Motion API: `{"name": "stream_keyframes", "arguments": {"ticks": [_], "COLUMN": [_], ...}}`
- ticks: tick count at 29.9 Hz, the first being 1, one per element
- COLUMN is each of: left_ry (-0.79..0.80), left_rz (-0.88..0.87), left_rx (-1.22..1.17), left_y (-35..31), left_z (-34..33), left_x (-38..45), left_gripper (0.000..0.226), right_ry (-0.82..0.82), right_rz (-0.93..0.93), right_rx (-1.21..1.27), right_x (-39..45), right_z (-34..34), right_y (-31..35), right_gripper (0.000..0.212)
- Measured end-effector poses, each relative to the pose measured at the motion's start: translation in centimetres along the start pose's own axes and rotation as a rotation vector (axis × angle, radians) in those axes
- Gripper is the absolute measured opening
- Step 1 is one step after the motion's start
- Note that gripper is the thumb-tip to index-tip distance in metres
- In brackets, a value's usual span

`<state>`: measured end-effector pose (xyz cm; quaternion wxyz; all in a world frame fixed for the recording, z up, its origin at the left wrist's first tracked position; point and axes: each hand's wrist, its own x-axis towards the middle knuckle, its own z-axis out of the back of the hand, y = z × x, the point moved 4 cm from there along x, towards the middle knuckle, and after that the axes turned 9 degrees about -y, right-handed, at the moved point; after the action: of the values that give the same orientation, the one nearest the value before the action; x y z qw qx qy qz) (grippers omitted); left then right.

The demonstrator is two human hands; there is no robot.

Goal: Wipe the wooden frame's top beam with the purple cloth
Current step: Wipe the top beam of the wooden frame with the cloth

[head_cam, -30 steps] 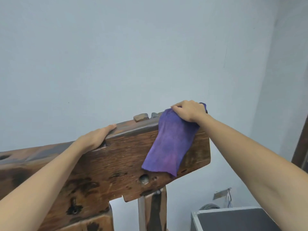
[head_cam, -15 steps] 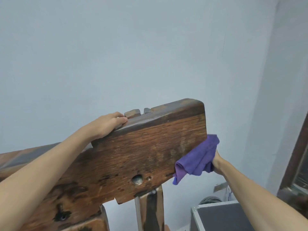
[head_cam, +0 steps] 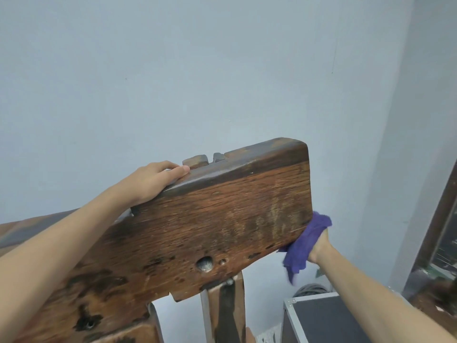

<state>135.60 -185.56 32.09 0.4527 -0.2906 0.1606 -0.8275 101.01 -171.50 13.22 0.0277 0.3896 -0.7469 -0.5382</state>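
Bunched in the right hand [head_cam: 319,246], the purple cloth [head_cam: 305,243] is gripped with curled fingers and pressed against the lower right end of the top beam [head_cam: 210,226]. Farther up, the beam's top edge is touched by the left hand [head_cam: 150,181], fingers straight and flat, beside two small wooden pegs [head_cam: 204,159].

A thick, dark-stained wooden top beam [head_cam: 210,219] is slanting up to the right, its worn face showing grain, black blotches and a round hole. A crumpled purple cloth [head_cam: 305,243] is bunching in my right hand [head_cam: 320,246], pressing against the beam's lower right end corner, one tail hanging down below.
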Motion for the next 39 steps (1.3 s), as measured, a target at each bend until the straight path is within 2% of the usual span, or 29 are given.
{"name": "stream_keyframes", "arguments": {"ticks": [3,6,9,11,12,15,17,18,21,24,27,30,32,34,36,38,39], "left_ry": [-0.014,-0.017,-0.019,-0.026,-0.033,-0.032,-0.059,-0.092,-0.241,-0.21,-0.156,-0.148,-0.16,-0.156,-0.148,-0.149,-0.154], "left_rz": [0.013,0.034,0.04,0.034,0.035,0.141,0.227,0.261,0.331,0.334,0.29,0.263,0.246,0.234,0.244,0.236,0.239], "left_rx": [0.018,0.075,0.102,0.099,0.073,-0.168,-0.369,-0.469,-0.633,-0.697,-0.744,-0.66,-0.559,-0.505,-0.503,-0.53,-0.537], "left_y": [-0.4,-1.0,-1.4,-1.4,-1.4,-0.2,0.7,1.1,1.6,1.8,2.7,3.5,3.8,3.3,3.2,3.0,3.3], "left_z": [0.0,-0.2,-0.2,-0.2,-0.1,0.1,0.2,0.2,0.3,0.5,-0.2,-0.3,0.1,0.2,0.1,0.0,0.0], "left_x": [0.0,-0.1,-0.4,-0.4,-0.4,-0.3,-0.2,-0.3,-0.5,-1.2,-1.5,-1.3,-1.5,-1.7,-1.7,-1.6,-1.7], "left_gripper": [0.073,0.069,0.065,0.065,0.065,0.073,0.085,0.09,0.103,0.098,0.095,0.093,0.088,0.084,0.082,0.08,0.079], "right_ry": [-0.067,0.079,0.191,0.191,0.206,0.132,0.099,0.088,0.104,0.252,0.387,0.476,0.429,0.234,-0.049,-0.366,-0.468], "right_rz": [0.144,0.261,0.382,0.609,0.734,1.122,1.402,1.499,1.757,1.886,2.103,2.322,2.356,2.234,1.896,1.476,1.289], "right_rx": [-0.211,-0.305,-0.301,-0.42,-0.545,-1.275,-1.54,-1.552,-1.365,-1.143,-1.25,-1.317,-1.298,-1.251,-1.102,-0.859,-0.741], "right_x": [-1.7,-3.2,-5.9,-8.6,-9.8,-13.0,-14.8,-15.7,-18.7,-20.7,-20.3,-16.9,-13.7,-10.3,-7.6,-6.4,-6.3], "right_z": [-1.1,-3.8,-7.8,-10.1,-11.2,-15.1,-17.8,-18.8,-20.9,-20.8,-18.7,-16.0,-14.1,-11.4,-9.2,-8.1,-8.3], "right_y": [5.0,9.3,14.2,17.4,18.0,15.3,11.4,9.6,4.7,0.6,-2.0,-0.4,1.5,3.3,3.5,1.4,-0.8], "right_gripper": [0.032,0.043,0.035,0.033,0.036,0.044,0.04,0.042,0.042,0.037,0.047,0.05,0.054,0.062,0.06,0.057,0.056]}}
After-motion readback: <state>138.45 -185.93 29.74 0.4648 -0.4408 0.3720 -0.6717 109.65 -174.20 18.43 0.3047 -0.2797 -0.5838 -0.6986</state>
